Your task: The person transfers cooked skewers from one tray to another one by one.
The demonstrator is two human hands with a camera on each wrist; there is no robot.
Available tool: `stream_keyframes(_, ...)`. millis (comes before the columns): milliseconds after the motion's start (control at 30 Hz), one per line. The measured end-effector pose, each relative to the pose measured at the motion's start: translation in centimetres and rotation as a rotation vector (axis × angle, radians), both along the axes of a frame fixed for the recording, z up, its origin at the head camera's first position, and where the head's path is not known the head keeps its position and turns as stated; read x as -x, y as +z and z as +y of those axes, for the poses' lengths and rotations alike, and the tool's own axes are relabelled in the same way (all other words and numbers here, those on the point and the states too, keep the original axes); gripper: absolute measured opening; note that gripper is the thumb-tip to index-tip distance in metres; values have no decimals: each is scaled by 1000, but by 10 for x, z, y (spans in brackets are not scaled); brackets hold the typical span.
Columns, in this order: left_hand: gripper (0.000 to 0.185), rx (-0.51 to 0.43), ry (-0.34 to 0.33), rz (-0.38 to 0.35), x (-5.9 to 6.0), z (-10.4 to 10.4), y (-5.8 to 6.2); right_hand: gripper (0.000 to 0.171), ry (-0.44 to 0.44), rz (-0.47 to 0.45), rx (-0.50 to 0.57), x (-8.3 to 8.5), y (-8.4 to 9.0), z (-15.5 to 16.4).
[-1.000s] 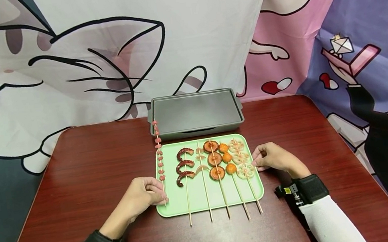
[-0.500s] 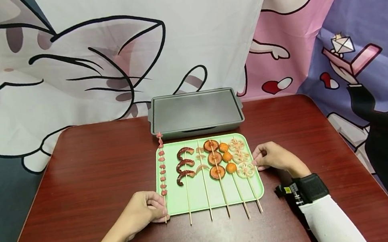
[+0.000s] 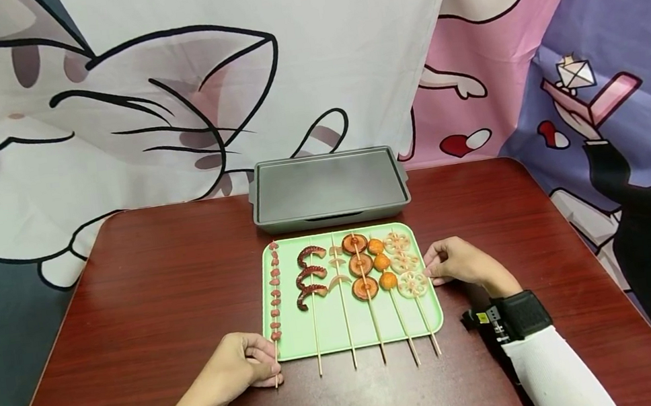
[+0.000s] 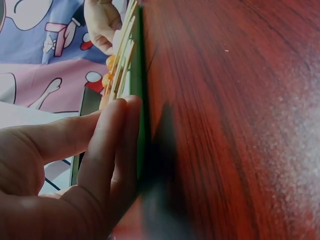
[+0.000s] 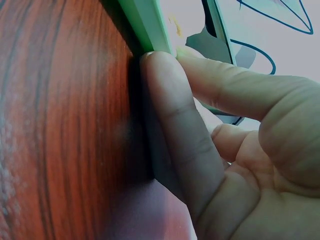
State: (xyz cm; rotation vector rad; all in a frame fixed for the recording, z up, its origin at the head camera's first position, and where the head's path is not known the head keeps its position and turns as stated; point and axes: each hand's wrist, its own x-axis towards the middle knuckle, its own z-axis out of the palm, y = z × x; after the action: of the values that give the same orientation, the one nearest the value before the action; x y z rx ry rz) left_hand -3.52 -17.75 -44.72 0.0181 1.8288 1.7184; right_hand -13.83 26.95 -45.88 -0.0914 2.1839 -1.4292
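Note:
In the head view a light green tray [image 3: 332, 335] lies on the table, bearing several skewers side by side. My left hand [image 3: 243, 367] pinches the bare lower end of a skewer of small pinkish-red pieces [image 3: 275, 302], which runs along the tray's left edge. To its right are skewers of octopus tentacles [image 3: 310, 272], thin pale slices [image 3: 338, 281], mushroom caps [image 3: 361, 265], orange balls [image 3: 381, 262] and lotus root slices [image 3: 412, 284]. My right hand [image 3: 460, 265] pinches the tray's right rim; the right wrist view shows thumb and finger on the green rim [image 5: 145, 25].
A grey rectangular griddle pan [image 3: 329, 185] stands directly behind the tray. Brown-red tabletop [image 3: 188, 274] extends to both sides and in front. Cartoon-printed cloth [image 3: 355, 43] hangs behind the table. Skewer ends stick out over the tray's front edge.
My left hand has drawn the pinkish-red skewer toward me; its tip has come from beside the griddle pan down to the tray's top left corner. The right hand stays on the rim.

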Motion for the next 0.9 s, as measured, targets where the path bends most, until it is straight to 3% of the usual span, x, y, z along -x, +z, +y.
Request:
stream_keyframes(333, 30, 23, 25, -13, -2, 1, -1, 15, -3, -6, -5, -1, 3, -2)
stream_keyframes(900, 24, 201, 46, 88, -1, 7, 3, 14, -22, -5, -34, -4, -2, 3)
